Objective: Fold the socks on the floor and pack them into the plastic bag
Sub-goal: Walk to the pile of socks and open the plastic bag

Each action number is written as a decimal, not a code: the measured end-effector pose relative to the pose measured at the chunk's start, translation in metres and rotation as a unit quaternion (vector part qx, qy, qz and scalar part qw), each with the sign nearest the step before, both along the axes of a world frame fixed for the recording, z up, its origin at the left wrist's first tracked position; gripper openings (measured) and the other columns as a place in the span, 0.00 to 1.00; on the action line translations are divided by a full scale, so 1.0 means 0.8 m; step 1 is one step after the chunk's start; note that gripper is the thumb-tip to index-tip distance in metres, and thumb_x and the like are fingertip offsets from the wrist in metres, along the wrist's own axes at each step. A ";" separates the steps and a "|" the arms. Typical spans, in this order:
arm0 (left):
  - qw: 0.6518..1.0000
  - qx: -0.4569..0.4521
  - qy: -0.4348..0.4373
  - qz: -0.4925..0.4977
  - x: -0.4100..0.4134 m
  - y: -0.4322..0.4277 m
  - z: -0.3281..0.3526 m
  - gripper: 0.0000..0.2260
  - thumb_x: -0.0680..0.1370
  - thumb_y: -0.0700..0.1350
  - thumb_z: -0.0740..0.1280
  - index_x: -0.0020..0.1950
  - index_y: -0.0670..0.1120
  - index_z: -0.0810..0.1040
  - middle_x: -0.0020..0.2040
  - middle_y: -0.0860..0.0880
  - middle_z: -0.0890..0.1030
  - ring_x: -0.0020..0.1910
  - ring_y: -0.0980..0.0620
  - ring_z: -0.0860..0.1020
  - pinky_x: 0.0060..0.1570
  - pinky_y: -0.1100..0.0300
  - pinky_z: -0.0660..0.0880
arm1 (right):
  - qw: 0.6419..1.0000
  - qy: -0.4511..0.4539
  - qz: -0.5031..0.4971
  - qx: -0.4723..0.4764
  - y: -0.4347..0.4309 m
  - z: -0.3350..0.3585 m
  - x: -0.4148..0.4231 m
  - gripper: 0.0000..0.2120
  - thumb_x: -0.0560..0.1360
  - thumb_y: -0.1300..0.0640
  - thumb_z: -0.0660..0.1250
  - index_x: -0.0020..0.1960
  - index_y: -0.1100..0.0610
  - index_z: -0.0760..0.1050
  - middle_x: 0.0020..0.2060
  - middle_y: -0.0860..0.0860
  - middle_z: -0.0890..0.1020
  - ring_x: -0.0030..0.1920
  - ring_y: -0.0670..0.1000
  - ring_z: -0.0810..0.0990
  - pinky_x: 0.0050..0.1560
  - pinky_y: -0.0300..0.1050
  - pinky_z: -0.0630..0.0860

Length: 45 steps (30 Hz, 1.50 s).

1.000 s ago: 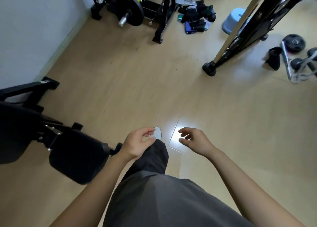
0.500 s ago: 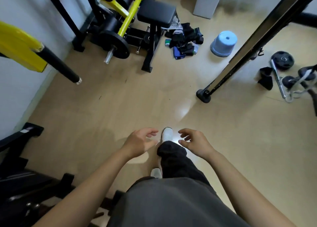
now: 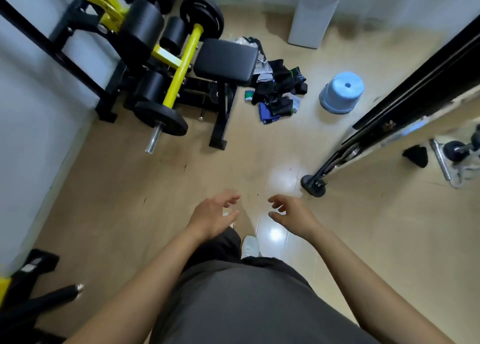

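socks (image 3: 276, 90) lie in a dark heap on the floor (image 3: 130, 200) at the far end of the room, just right of the black padded seat (image 3: 225, 61) of the yellow weight bench and left of the upturned blue stool (image 3: 340, 92). from the head view i see my left hand (image 3: 214, 216) and right hand (image 3: 292, 213) out in front, well apart from the pile, each grip loosely wide and empty. something pale behind the pile may be the plastic bag; i cannot tell.
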State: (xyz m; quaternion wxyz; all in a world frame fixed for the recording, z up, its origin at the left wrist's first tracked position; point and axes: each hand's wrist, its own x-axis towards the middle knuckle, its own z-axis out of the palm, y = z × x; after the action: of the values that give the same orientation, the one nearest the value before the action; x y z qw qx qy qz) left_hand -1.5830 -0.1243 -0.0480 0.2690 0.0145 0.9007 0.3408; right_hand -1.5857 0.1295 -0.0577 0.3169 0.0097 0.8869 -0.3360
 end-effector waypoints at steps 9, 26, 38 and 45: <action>1.000 0.015 -0.014 -0.001 -0.276 0.015 -0.039 0.17 0.78 0.53 0.68 0.67 0.59 0.77 0.57 0.62 0.81 0.57 0.59 0.79 0.57 0.58 0.75 | 0.997 -0.020 -0.062 0.035 0.023 -0.014 -0.249 0.18 0.76 0.50 0.70 0.65 0.48 0.76 0.52 0.45 0.81 0.50 0.46 0.79 0.53 0.43 0.76; 0.998 -0.045 -0.028 -0.015 -0.706 0.193 -0.060 0.20 0.78 0.53 0.68 0.70 0.57 0.75 0.61 0.59 0.80 0.57 0.59 0.77 0.55 0.58 0.75 | 0.997 -0.035 -0.062 0.004 0.223 -0.066 -0.723 0.18 0.74 0.52 0.71 0.63 0.50 0.78 0.50 0.46 0.83 0.46 0.45 0.82 0.49 0.41 0.75; 0.964 0.040 -0.051 0.258 -0.844 0.325 -0.037 0.19 0.77 0.48 0.71 0.68 0.54 0.78 0.55 0.62 0.80 0.54 0.59 0.79 0.62 0.55 0.76 | 0.995 -0.030 0.088 0.033 0.323 -0.046 -0.999 0.18 0.77 0.54 0.70 0.66 0.52 0.75 0.51 0.48 0.82 0.48 0.49 0.80 0.53 0.44 0.76; 0.956 0.081 -0.063 0.275 -0.947 0.314 -0.091 0.19 0.77 0.49 0.71 0.68 0.56 0.77 0.57 0.59 0.82 0.55 0.58 0.80 0.60 0.56 0.76 | 0.994 0.022 0.101 0.035 0.294 -0.041 -1.099 0.17 0.74 0.56 0.72 0.63 0.53 0.78 0.51 0.46 0.81 0.50 0.49 0.82 0.57 0.47 0.78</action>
State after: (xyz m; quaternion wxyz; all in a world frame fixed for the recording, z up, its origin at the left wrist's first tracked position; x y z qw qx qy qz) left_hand -2.3409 0.1266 -0.1208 0.2192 -0.2331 0.8204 0.4738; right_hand -2.4653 0.3645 -0.0902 0.3287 -0.0763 0.9013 -0.2717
